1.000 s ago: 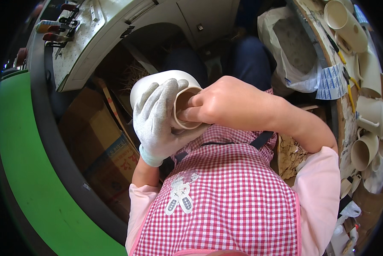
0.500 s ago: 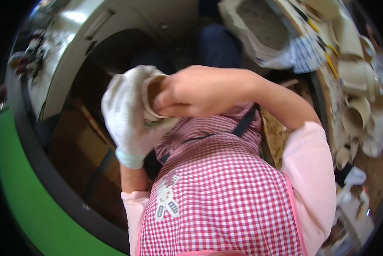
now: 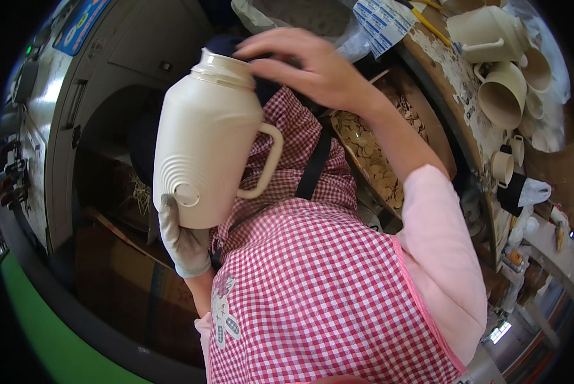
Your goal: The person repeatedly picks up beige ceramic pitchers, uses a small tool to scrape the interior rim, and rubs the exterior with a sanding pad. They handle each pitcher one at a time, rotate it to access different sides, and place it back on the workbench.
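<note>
A large cream-coloured plastic jug (image 3: 203, 144) with a loop handle stands tilted slightly in front of my body, its threaded neck pointing up and away. My left hand (image 3: 185, 242), in a pale work glove, is closed round the jug's lower left side; most of its fingers are hidden behind the jug. Beside the neck is my bare right hand (image 3: 306, 67), fingers stretched and apart, slightly blurred. Its thumb is close to the rim; I cannot tell whether it touches.
On the right, a worn bench (image 3: 453, 96) bears several cream jugs and cups, one a wide-mouthed jug (image 3: 501, 96). Below it, a box holds many thin tan discs (image 3: 370, 153). A plastic-lined container (image 3: 299, 16) is at the far side. A green surface (image 3: 50, 320) lies at lower left.
My right hand has come out of the jug's mouth and moved up. The jug has swung from mouth toward me to nearly upright, showing its side and handle. My left hand has lowered.
</note>
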A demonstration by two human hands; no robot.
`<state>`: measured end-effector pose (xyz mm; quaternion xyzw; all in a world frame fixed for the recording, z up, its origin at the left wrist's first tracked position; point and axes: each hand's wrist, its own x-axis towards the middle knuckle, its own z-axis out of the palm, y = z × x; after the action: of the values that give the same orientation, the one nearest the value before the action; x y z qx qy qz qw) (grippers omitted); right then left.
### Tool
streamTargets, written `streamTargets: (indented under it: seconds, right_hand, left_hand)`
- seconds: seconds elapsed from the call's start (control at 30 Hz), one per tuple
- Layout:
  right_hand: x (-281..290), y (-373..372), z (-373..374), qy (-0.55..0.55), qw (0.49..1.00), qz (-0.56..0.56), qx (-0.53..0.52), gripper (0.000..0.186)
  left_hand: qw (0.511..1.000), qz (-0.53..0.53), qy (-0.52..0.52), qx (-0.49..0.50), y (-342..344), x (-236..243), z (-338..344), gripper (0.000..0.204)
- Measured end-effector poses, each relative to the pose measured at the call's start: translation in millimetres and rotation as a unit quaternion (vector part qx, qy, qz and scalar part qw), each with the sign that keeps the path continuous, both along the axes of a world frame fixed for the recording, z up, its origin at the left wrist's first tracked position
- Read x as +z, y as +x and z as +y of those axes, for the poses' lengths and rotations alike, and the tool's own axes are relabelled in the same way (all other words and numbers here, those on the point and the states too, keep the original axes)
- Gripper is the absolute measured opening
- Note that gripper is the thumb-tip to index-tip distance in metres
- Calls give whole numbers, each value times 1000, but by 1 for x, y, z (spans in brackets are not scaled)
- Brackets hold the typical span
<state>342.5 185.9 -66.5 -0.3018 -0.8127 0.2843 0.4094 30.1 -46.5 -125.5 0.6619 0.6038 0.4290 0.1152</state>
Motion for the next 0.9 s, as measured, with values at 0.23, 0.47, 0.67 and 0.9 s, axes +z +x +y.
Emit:
streamTargets:
  seconds: [0.23,0.47,0.67,0.9]
  right_hand:
    - [-154,155,-76,-232,798,-541,-131,22]
    - [-245,184,-113,-99,891,-393,-203,30]
    - [-200,197,-100,-271,866,-375,-191,19]
    - [-49,103,-66,-488,846,-105,-188,33]
  left_hand:
    - [619,-752,-222,51,23,21,26,49]
    - [565,-799,-198,67,20,28,49,51]
    - [526,-837,-150,9,25,25,67,43]
    - [555,-812,-180,-19,29,19,63,49]
